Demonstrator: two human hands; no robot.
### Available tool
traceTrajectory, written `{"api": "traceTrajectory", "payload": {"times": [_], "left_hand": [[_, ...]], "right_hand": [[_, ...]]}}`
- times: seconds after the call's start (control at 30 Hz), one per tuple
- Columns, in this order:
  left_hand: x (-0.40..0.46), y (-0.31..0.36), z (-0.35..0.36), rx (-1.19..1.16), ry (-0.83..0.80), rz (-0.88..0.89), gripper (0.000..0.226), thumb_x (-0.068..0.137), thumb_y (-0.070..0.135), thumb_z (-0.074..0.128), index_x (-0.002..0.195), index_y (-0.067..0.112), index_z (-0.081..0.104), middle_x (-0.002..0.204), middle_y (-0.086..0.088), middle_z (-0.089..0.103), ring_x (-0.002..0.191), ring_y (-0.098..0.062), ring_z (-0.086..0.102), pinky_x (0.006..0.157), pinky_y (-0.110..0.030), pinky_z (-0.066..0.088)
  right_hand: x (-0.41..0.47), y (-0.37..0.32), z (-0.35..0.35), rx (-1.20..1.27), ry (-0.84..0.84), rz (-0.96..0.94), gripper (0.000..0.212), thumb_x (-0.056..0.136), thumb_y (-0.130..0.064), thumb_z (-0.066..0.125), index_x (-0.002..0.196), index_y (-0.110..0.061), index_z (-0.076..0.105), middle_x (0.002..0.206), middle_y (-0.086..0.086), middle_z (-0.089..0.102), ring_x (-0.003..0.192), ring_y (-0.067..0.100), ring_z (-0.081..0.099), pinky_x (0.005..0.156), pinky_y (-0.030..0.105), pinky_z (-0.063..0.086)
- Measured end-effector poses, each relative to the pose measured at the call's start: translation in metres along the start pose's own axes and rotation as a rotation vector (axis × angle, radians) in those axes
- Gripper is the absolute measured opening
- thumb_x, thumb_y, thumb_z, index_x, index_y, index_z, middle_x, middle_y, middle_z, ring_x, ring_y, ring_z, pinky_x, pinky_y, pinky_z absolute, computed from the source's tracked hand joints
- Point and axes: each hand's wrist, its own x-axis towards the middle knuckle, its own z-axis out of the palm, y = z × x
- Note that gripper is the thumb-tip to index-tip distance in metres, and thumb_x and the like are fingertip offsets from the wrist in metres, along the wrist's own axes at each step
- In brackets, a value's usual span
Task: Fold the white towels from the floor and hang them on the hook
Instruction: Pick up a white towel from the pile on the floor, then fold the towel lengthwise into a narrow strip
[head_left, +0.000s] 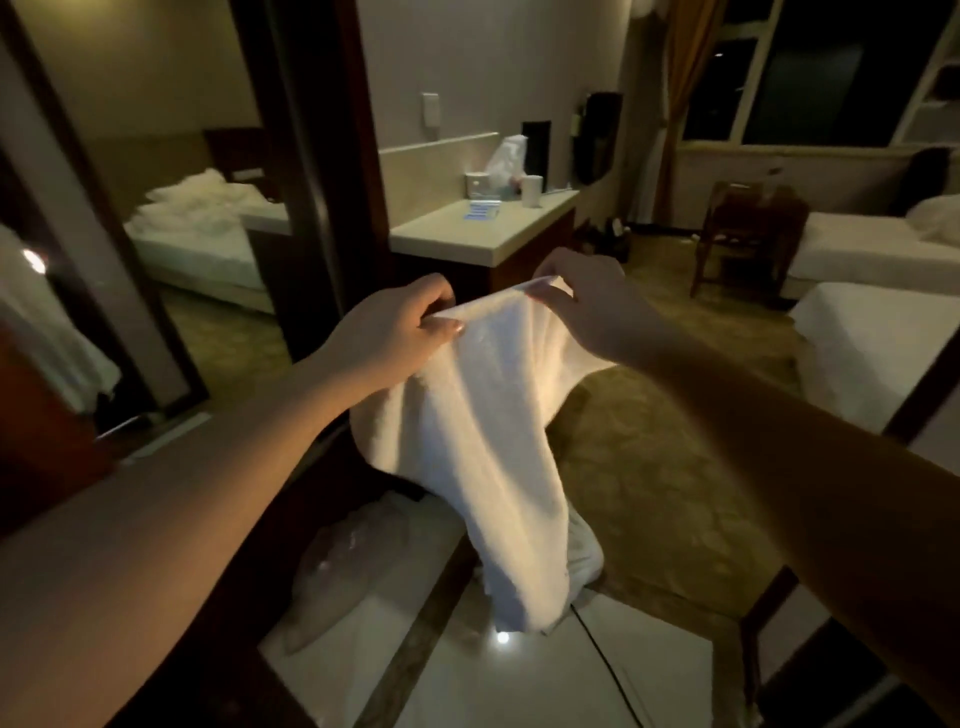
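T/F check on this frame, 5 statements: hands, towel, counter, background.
1. Both hands pinch the towel's top edge. True: left hand and right hand each have a grip on the white towel.
2. The towel lies flat on the bed. False: it hangs from the hands towards the floor.
3. A white cup stands on the counter. True.
4. The towel is already hung on a hook. False: no hook shows; the hands hold it.
5. A wooden chair stands beside a bed. True.

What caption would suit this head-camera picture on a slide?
Left hand and right hand pinch the top edge of a hanging white terry towel in a dim hotel room.
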Motion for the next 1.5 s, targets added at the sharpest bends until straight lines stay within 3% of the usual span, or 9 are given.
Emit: {"api": "traceTrajectory", "payload": {"times": [0.27, 0.43, 0.67, 0.87, 1.03, 1.2, 1.33, 1.43, 1.5], "left_hand": [[-0.148, -0.019, -0.148, 0.246, -0.313, -0.47, 0.027, 0.086, 0.051, 0.072, 0.081, 0.031, 0.056, 0.076, 0.011, 0.053, 0.068, -0.005, 0.052, 0.054, -0.027, 0.037], [-0.259, -0.036, -0.222, 0.112, -0.321, -0.63, 0.042, 0.086, 0.048, 0.073, 0.113, 0.016, 0.071, 0.093, 0.005, 0.066, 0.084, -0.01, 0.061, 0.067, -0.026, 0.044], [-0.425, -0.036, -0.323, -0.337, 0.037, -0.674, 0.009, 0.084, 0.039, 0.075, 0.077, 0.034, 0.077, 0.086, 0.005, 0.074, 0.094, -0.01, 0.064, 0.09, -0.036, 0.044], [-0.545, -0.02, -0.391, -0.798, 0.277, -0.68, 0.015, 0.077, 0.032, 0.071, 0.083, 0.024, 0.083, 0.089, -0.002, 0.078, 0.086, -0.014, 0.074, 0.072, -0.027, 0.057], [-0.606, -0.009, -0.428, -0.817, 0.415, -0.663, 0.013, 0.082, 0.039, 0.071, 0.085, 0.033, 0.082, 0.095, 0.007, 0.078, 0.088, -0.006, 0.074, 0.065, -0.016, 0.055], [-0.648, -0.01, -0.455, -0.928, 0.594, -0.798, 0.051, 0.08, 0.04, 0.077, 0.122, 0.01, 0.069, 0.113, -0.009, 0.074, 0.104, -0.024, 0.071, 0.083, -0.035, 0.053], [-0.673, -0.011, -0.464, -1.024, 0.657, -0.981, 0.032, 0.091, 0.03, 0.071, 0.114, 0.008, 0.065, 0.096, -0.01, 0.078, 0.085, -0.025, 0.076, 0.06, -0.035, 0.061], [-0.685, -0.006, -0.457, -1.057, 0.742, -1.037, 0.028, 0.093, 0.03, 0.068, 0.11, 0.008, 0.066, 0.092, -0.009, 0.078, 0.079, -0.026, 0.076, 0.056, -0.036, 0.061], [-0.692, 0.002, -0.449, -1.091, 0.789, -1.041, 0.026, 0.095, 0.03, 0.066, 0.107, 0.008, 0.068, 0.089, -0.008, 0.078, 0.076, -0.025, 0.076, 0.054, -0.034, 0.06]], "right_hand": [[-0.036, -0.133, -0.017, 0.0, -0.035, -0.168, 0.01, 0.1, -0.048, 0.051, 0.092, -0.042, 0.048, 0.076, -0.023, 0.049, 0.073, -0.002, 0.046, 0.059, 0.024, 0.031], [-0.072, -0.202, -0.017, -0.004, -0.015, -0.19, 0.013, 0.096, -0.05, 0.058, 0.089, -0.04, 0.055, 0.077, -0.022, 0.049, 0.08, 0.009, 0.048, 0.06, 0.024, 0.03], [-0.161, -0.321, 0.007, -0.071, -0.042, -0.239, 0.003, 0.097, -0.042, 0.056, 0.099, -0.041, 0.058, 0.092, -0.017, 0.057, 0.087, 0.009, 0.054, 0.067, 0.032, 0.036], [-0.229, -0.391, 0.042, -0.095, -0.05, -0.219, 0.019, 0.099, -0.028, 0.055, 0.111, -0.026, 0.07, 0.101, -0.015, 0.047, 0.091, 0.005, 0.045, 0.075, 0.029, 0.034], [-0.257, -0.439, 0.064, -0.083, -0.042, -0.109, 0.015, 0.097, -0.035, 0.054, 0.102, -0.031, 0.068, 0.092, -0.009, 0.063, 0.079, 0.006, 0.048, 0.065, 0.028, 0.035], [-0.272, -0.461, 0.064, -0.005, -0.139, -0.033, 0.016, 0.098, -0.039, 0.049, 0.1, -0.034, 0.064, 0.081, -0.014, 0.059, 0.069, 0.001, 0.051, 0.055, 0.026, 0.036], [-0.293, -0.49, 0.061, 0.02, -0.328, -0.077, 0.023, 0.099, -0.044, 0.048, 0.1, -0.029, 0.066, 0.086, -0.008, 0.065, 0.074, 0.006, 0.059, 0.059, 0.026, 0.042], [-0.319, -0.522, 0.054, 0.115, -0.457, -0.095, 0.037, 0.1, -0.047, 0.048, 0.13, -0.029, 0.06, 0.109, -0.004, 0.07, 0.087, 0.011, 0.066, 0.069, 0.025, 0.048], [-0.338, -0.546, 0.045, 0.273, -0.591, -0.06, 0.052, 0.1, -0.045, 0.051, 0.149, -0.036, 0.039, 0.098, -0.004, 0.075, 0.076, 0.012, 0.07, 0.061, 0.025, 0.052]]}}
